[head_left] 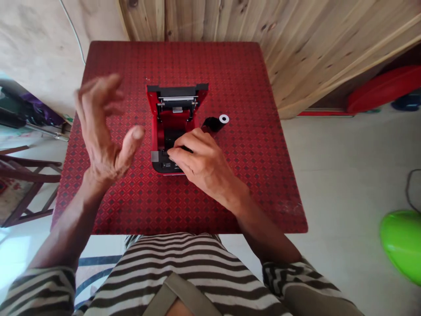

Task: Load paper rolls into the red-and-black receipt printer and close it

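Note:
A small red and black printer [156,134] stands on the table with its lid [177,93] raised, showing the roller and the hollow inside. My right hand [200,160] reaches over its front right part, thumb and forefinger pinched together at the black front panel [163,167]. Whatever those fingertips grip is hidden. At the panel's left corner lies a small grey square [155,156]. To the left of the printer my left hand [103,127] is raised in the air, fingers spread and a little blurred, holding nothing. Behind my right hand lies a black roll [213,124] with a white ring-shaped end [224,119].
The table [250,193] has a red patterned cover. Wooden panelling [210,19] rises behind it. A wooden chair [29,175] stands at the left, and a bright green rounded object [404,243] is on the floor at the right. A white cable [74,30] hangs at the upper left.

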Action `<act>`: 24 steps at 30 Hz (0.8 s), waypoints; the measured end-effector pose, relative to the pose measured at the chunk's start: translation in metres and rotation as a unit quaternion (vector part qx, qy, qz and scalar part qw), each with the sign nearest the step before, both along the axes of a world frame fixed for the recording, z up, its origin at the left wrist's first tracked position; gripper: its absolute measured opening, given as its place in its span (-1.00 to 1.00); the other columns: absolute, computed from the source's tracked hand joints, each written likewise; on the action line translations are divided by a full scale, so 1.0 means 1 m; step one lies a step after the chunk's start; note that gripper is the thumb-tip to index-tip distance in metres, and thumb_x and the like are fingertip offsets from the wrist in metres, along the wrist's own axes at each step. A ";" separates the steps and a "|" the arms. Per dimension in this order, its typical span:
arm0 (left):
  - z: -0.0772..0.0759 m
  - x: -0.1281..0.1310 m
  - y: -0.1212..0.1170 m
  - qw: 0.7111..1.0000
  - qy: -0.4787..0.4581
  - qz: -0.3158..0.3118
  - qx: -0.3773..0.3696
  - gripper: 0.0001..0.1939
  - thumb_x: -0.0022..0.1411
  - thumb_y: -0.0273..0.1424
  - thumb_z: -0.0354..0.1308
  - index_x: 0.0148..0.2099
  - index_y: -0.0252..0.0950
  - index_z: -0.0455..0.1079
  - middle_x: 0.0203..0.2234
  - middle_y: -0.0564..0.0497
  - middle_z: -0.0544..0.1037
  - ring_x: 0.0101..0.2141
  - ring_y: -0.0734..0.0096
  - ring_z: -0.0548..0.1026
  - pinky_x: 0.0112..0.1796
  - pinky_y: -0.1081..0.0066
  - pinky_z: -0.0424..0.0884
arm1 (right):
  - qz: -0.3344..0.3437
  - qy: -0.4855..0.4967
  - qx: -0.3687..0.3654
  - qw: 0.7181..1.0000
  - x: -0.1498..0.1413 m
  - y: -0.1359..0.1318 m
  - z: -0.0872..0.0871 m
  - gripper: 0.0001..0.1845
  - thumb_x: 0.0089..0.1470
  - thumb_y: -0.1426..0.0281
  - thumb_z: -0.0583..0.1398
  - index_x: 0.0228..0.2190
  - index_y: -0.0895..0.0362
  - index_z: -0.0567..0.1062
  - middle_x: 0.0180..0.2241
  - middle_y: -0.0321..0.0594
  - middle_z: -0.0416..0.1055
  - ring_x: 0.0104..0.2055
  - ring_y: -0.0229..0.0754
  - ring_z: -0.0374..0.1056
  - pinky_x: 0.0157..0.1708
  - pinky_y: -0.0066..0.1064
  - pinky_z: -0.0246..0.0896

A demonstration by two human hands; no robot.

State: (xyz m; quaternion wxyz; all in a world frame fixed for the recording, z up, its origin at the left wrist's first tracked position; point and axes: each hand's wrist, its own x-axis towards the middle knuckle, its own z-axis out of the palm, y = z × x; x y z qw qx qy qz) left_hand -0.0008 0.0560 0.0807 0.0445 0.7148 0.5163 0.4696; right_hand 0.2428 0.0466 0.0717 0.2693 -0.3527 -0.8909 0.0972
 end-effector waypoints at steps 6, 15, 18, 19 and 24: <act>0.013 0.010 0.065 0.988 0.084 -0.115 -0.066 -0.18 0.53 0.26 -0.15 0.49 -0.22 0.18 0.16 -0.08 0.57 0.11 0.22 0.61 0.12 0.12 0.60 | -0.027 -0.034 0.085 0.995 0.001 -0.017 -0.003 -0.68 0.46 0.58 0.11 -0.11 0.16 0.67 -0.18 -0.10 0.61 -0.10 -0.04 0.36 -0.09 -0.19 0.33; -0.008 0.014 0.004 0.975 0.119 -0.179 -0.052 -0.34 0.54 0.14 0.00 0.37 -0.20 0.42 0.20 -0.20 0.57 0.21 0.09 0.56 0.25 0.04 0.52 | -0.049 -0.021 0.167 0.985 0.003 -0.028 -0.005 -0.75 0.45 0.57 0.17 -0.12 0.14 0.66 -0.25 -0.18 0.63 -0.16 -0.09 0.41 -0.17 -0.19 0.28; -0.023 0.011 -0.010 0.972 0.125 -0.192 -0.047 -0.31 0.52 0.15 0.02 0.42 -0.19 0.39 0.28 -0.24 0.49 0.33 -0.03 0.46 0.35 -0.08 0.44 | -0.055 -0.007 0.178 0.982 0.001 -0.028 -0.004 -0.79 0.46 0.53 0.20 -0.16 0.18 0.67 -0.28 -0.21 0.62 -0.19 -0.13 0.42 -0.16 -0.23 0.30; -0.027 0.009 -0.012 0.971 0.125 -0.197 -0.046 -0.29 0.51 0.17 0.01 0.44 -0.17 0.37 0.30 -0.25 0.47 0.35 -0.06 0.43 0.37 -0.11 0.41 | -0.056 -0.003 0.183 0.981 0.001 -0.027 -0.004 -0.79 0.46 0.53 0.20 -0.17 0.19 0.67 -0.29 -0.22 0.63 -0.19 -0.14 0.43 -0.16 -0.24 0.30; -0.044 0.005 -0.017 0.969 0.137 -0.204 -0.030 -0.19 0.44 0.27 0.03 0.49 -0.10 0.32 0.33 -0.25 0.44 0.40 -0.15 0.39 0.37 -0.18 0.37 | -0.062 -0.003 0.197 0.978 0.001 -0.025 -0.006 -0.76 0.47 0.54 0.17 -0.15 0.16 0.66 -0.31 -0.24 0.62 -0.18 -0.14 0.44 -0.17 -0.24 0.29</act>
